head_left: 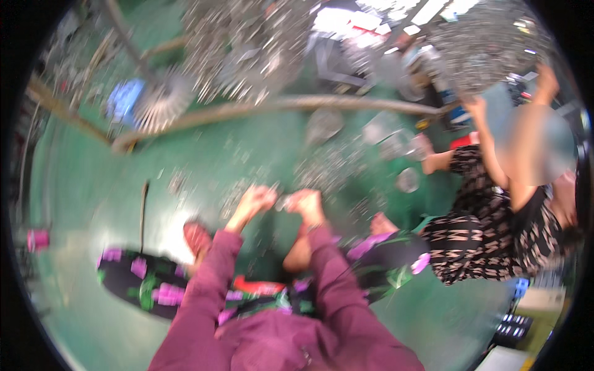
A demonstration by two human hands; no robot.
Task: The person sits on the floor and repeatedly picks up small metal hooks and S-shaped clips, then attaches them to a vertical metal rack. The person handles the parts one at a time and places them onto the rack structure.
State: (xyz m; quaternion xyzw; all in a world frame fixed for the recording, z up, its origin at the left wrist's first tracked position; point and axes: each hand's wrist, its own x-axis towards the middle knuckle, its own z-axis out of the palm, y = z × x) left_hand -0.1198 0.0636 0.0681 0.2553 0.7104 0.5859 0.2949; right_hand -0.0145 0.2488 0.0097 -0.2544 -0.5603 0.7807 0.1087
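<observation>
My left hand (257, 200) is closed, its fingertips turned toward my right hand; anything inside them is too blurred to make out. Closed as well, my right hand (304, 204) pinches a small clear piece (282, 203) that shows in the gap between the two hands. Both hands are held in front of me, above the green floor (204, 157). Beyond them lies a scatter of small clear pieces (331, 168), smeared by motion.
Past the scatter runs a long beige bar (272, 110), with heaps of clear parts (247, 43) behind it. Clear bags (387, 133) lie ahead to the right. A person in patterned black clothes (476, 238) sits at my right, arms raised. A thin stick (143, 213) lies at left.
</observation>
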